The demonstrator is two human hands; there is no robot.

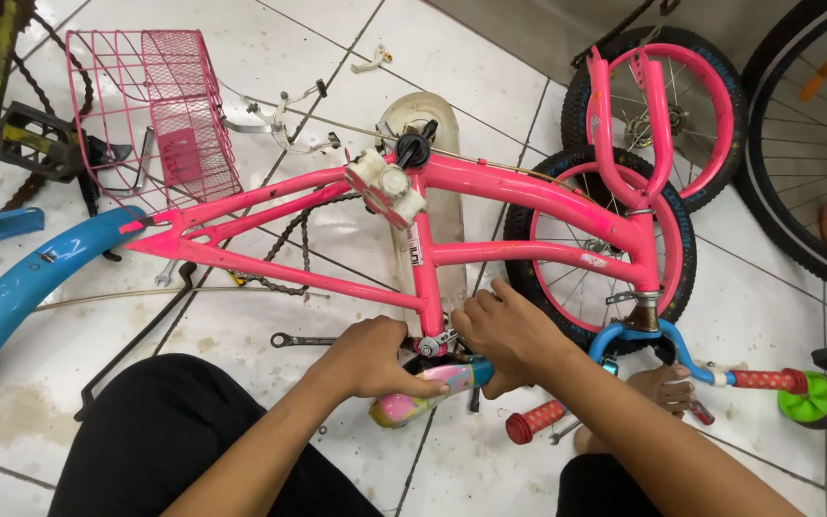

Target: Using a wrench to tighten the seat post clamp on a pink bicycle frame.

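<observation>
Currently left hand has its fingers clamped on the multicoloured saddle, long axis left-right, just below the pink bike frame lying on the floor. Right hand, fingers curled together, is nearer the seat clamp.

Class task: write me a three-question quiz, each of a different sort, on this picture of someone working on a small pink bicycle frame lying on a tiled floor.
1. True or false: the left hand rests on the saddle.
2. What colour is the wire basket? A blue, B pink, C black.
3. Fill in: the right hand is at the bottom of the frame's seat ____.

Key: 1 true; 2 B; 3 tube.
</observation>
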